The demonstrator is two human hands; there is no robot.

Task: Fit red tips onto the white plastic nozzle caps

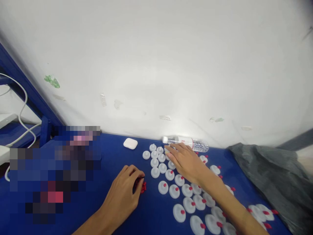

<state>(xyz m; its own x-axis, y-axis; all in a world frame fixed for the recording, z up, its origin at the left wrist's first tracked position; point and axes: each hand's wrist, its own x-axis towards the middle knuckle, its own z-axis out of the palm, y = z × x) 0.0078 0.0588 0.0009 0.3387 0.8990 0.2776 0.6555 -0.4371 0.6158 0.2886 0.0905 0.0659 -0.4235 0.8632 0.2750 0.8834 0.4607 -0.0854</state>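
Observation:
My left hand (124,191) rests low over a small pile of red caps (143,187) on the blue table. Its thumb and fingers curl together around part of the pile, and whatever the fingertips pinch is hidden. My right hand (184,160) reaches over the far part of a spread of round white plastic discs with raised stems. Its fingers stretch forward at the discs, partly covering them. White discs at the far left of the spread, such as one disc (155,172), show bare stems. Nearer discs, such as another disc (179,212), carry red caps on their stems.
A clear water bottle (200,146) lies on its side against the wall, just beyond my right hand. A white rounded case (130,143) sits near the wall. Dark grey sheeting (266,182) covers the right side. White cables (24,98) hang at the left; a pixelated patch hides part of the table.

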